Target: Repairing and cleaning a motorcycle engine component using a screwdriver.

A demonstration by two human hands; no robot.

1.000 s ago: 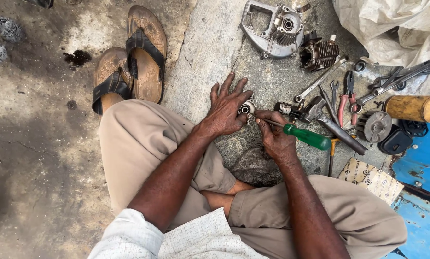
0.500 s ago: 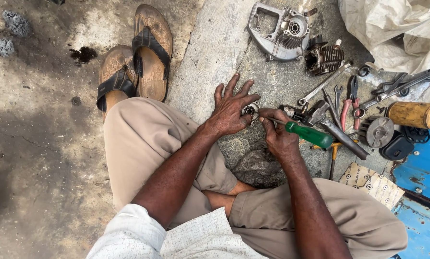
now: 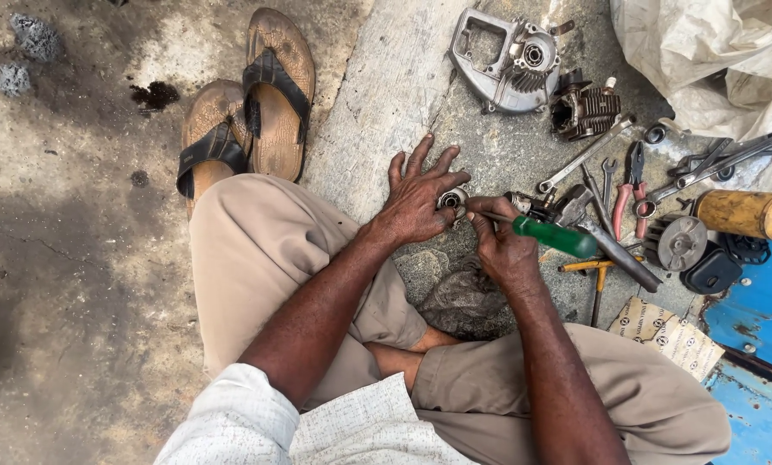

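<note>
A small round metal part (image 3: 451, 201) is pinched in the left hand (image 3: 419, 200); the right hand (image 3: 500, 245) remains closed around a green-handled screwdriver (image 3: 551, 236), tip unmoved at the part.

You sit on a stained concrete floor (image 3: 76, 258), with a paler slab (image 3: 386, 77) running up the middle of the frame. Upper left of centre, a pair of brown sandals (image 3: 248, 120) lies on it. At top centre lies a grey engine casing (image 3: 506, 60), a finned cylinder (image 3: 586, 112) just to its right. Wrenches (image 3: 586, 155), red-handled pliers (image 3: 631, 185), a round metal disc (image 3: 677, 243) and a yellow can (image 3: 747, 215) are scattered at right. A crumpled white sack (image 3: 713, 60) fills the upper right corner.
</note>
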